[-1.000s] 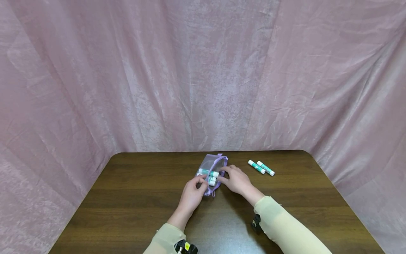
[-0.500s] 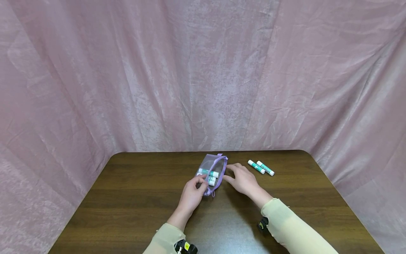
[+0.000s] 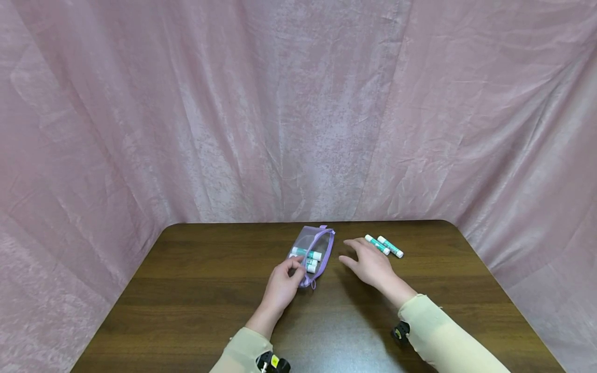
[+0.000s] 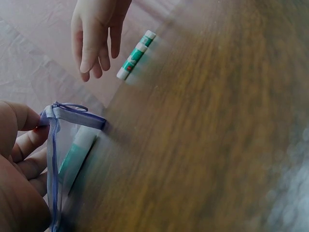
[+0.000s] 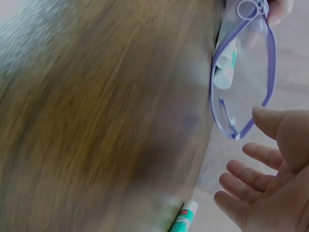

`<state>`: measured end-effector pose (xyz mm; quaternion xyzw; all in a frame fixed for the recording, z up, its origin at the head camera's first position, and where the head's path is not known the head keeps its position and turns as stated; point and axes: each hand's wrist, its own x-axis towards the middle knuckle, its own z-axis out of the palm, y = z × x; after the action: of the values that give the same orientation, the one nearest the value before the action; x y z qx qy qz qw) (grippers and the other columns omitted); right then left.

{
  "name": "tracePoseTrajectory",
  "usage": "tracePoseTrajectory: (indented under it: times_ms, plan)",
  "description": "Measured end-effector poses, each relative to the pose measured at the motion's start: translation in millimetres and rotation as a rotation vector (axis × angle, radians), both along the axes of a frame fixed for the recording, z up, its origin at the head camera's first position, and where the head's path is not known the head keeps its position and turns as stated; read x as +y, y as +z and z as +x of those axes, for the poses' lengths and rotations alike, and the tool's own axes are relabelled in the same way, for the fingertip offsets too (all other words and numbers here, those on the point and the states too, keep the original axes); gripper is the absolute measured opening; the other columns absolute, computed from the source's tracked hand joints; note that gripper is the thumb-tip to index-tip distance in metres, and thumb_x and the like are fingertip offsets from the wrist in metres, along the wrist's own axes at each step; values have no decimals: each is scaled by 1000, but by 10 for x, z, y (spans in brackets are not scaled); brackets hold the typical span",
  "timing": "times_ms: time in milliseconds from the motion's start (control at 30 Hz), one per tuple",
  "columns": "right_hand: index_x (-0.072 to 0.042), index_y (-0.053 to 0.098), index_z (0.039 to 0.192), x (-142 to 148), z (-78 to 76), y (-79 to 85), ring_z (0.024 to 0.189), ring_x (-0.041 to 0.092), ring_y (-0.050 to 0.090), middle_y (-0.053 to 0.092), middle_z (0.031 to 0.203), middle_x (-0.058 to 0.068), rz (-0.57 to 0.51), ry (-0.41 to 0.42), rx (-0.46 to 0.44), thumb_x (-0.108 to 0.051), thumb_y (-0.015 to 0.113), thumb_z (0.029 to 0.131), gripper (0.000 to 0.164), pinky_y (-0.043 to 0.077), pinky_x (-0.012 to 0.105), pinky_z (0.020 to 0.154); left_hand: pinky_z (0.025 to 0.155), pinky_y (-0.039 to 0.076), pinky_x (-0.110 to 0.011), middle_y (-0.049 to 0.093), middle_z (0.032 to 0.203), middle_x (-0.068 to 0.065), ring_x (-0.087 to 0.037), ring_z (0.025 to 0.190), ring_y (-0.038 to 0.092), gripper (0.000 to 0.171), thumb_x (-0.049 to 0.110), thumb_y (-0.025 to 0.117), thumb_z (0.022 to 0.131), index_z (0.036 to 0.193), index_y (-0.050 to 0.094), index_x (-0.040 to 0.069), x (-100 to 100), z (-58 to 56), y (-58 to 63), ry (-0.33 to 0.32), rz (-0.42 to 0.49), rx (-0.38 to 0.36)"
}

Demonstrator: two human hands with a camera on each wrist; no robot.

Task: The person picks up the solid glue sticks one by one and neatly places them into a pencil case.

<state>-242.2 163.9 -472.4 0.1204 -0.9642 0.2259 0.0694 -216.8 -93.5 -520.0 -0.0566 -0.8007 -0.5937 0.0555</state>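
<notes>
My left hand (image 3: pixel 281 285) pinches the near edge of a clear mesh zip pouch (image 3: pixel 304 237) with purple trim. The pouch's mouth gapes toward the right, and several green-and-white glue sticks (image 3: pixel 310 255) lie inside, partly covered by my fingers. In the left wrist view the thumb and index finger grip the zipper end (image 4: pixel 54 112) of the pouch. Holding nothing, my right hand (image 3: pixel 370 265) hovers between the pouch and two loose glue sticks (image 3: pixel 377 245), its fingers loosely extended in the right wrist view. The loose sticks lie side by side, slanted, at the back right.
A brown wooden table (image 3: pixel 200 290) bears everything, with its rounded back edge just beyond the pouch and loose sticks. A pink velvety curtain (image 3: pixel 298 114) hangs behind it and at both sides.
My right hand has drawn back from the pouch's mouth and moved right, toward the loose glue sticks. My left hand and the pouch have stayed in place.
</notes>
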Motion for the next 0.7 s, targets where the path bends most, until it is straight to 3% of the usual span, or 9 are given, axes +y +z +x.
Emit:
tracePoseTrajectory:
  times_ms: [200,400,567,700]
  plan:
    - [-7,67,149,103,24,20,140,41,60,66,149,16,-8,-5,2,-38,75,105,54,53,63,105,125,36,-56,74,142,-9,-39,148,55,16,14,71,101,86,70,11,13,-5,4,2,4,4]
    - [-6,66,149,199,42,39,153,44,47,64,153,20,-12,-16,-2,-37,74,106,54,44,65,116,124,37,-56,74,141,-9,-39,147,56,16,14,71,101,86,69,11,22,-12,4,3,5,7]
    - [-4,66,149,278,58,50,148,45,52,61,154,26,-17,-14,22,-35,75,105,54,45,64,115,124,38,-56,74,142,-10,-39,146,57,15,14,71,100,86,70,11,24,-14,3,4,2,7]
    - [-6,66,149,333,78,64,144,43,56,62,153,22,-16,-30,31,-36,76,105,55,49,67,108,125,37,-56,74,142,-11,-39,147,56,15,13,71,101,86,70,11,24,-16,4,6,3,7]
